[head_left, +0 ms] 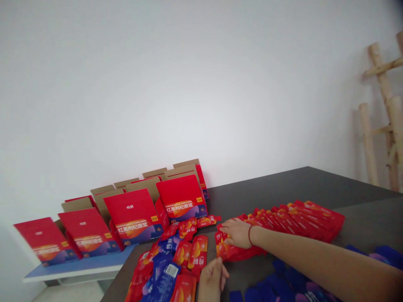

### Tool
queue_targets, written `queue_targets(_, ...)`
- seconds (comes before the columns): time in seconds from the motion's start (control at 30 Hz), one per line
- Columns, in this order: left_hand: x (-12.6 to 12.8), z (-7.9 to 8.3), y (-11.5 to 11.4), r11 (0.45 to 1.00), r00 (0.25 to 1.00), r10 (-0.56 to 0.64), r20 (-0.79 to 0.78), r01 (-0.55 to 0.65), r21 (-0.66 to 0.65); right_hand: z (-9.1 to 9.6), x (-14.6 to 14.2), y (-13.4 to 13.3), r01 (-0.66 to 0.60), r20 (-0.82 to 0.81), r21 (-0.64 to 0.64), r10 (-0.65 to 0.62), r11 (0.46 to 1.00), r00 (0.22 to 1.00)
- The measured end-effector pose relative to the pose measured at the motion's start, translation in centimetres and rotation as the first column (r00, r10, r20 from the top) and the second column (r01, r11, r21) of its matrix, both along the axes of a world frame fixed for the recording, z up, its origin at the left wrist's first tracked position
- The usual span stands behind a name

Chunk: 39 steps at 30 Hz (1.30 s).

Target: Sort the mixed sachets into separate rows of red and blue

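My right hand [236, 233] lies over the left end of a long overlapping row of red pouches [292, 220], fingers stretched across the printed fronts and thumb apart. Its palm side is hidden. Lower and to the left, my left hand [214, 274] is closed with the fingers curled in, and nothing shows in it. It is beside a loose pile of red pouches [197, 253] and blue pouches [163, 281]. More blue pouches [270, 289] lie below my right forearm, partly covered by it.
Open-topped red printed boxes [185, 197] stand in rows at the left, brown inner flaps raised. Some rest on a blue-topped white bench [113, 261] against the dark table [267, 186]. A wooden pole rack [385, 105] leans by the white wall at the right.
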<state>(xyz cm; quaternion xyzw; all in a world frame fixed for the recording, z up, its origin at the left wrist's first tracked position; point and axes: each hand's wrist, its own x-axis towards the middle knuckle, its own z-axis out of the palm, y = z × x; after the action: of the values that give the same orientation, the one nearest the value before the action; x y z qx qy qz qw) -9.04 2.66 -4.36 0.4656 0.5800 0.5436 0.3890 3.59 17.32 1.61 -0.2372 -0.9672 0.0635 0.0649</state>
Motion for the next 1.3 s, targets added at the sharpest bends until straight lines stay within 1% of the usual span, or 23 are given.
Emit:
queue_targets(0.13,-0.1,-0.2,0.0,1.000,1.000,-0.007,-0.001,0.007,0.008,-0.3,0.1,0.0,0.001,-0.007,-0.001,-0.001,1.000,1.000)
queue_targets(0.37,-0.2,-0.7,0.1,1.000,1.000,-0.008,0.003,0.008,0.000,-0.8,-0.1,-0.7,0.034,0.034,-0.022,-0.033,0.999,0.999)
queue_targets(0.5,-0.1,-0.6,0.1,1.000,1.000,-0.017,0.023,0.017,0.009,0.0,0.2,-0.6,0.029,0.075,-0.028,-0.027,0.999,0.997)
queue_targets(0.6,0.0,-0.2,-0.1,0.999,0.999,-0.031,0.031,0.030,0.016,1.2,-0.2,-0.5,0.008,0.055,0.008,-0.008,1.000,0.998)
queue_targets(0.67,0.2,0.0,-0.3,0.999,0.998,-0.042,0.038,0.042,0.013,1.9,-1.2,-0.7,-0.022,0.020,0.055,0.021,0.998,1.000)
queue_targets(0.77,0.3,0.3,-0.4,0.999,0.998,-0.046,0.041,0.045,0.012,2.4,-3.7,-1.5,-0.111,0.016,0.117,0.109,0.987,0.994)
queue_targets(0.9,0.4,0.3,-0.4,1.000,0.998,-0.027,0.049,0.026,0.014,1.6,-7.7,-3.0,-0.224,0.068,0.164,0.215,0.961,0.974)
queue_targets(1.0,0.5,0.1,-0.4,1.000,0.999,-0.020,0.049,0.020,0.014,0.6,-9.8,-3.6,-0.235,0.091,0.193,0.221,0.953,0.971)
queue_targets(1.13,0.7,-0.1,-0.3,1.000,0.999,-0.013,0.046,0.012,0.017,-0.4,-10.9,-3.6,-0.238,0.124,0.224,0.214,0.945,0.969)
queue_targets(1.3,1.0,0.2,-0.4,1.000,0.999,0.003,0.035,-0.004,0.013,-1.0,-11.1,-3.5,-0.245,0.151,0.285,0.209,0.927,0.966)
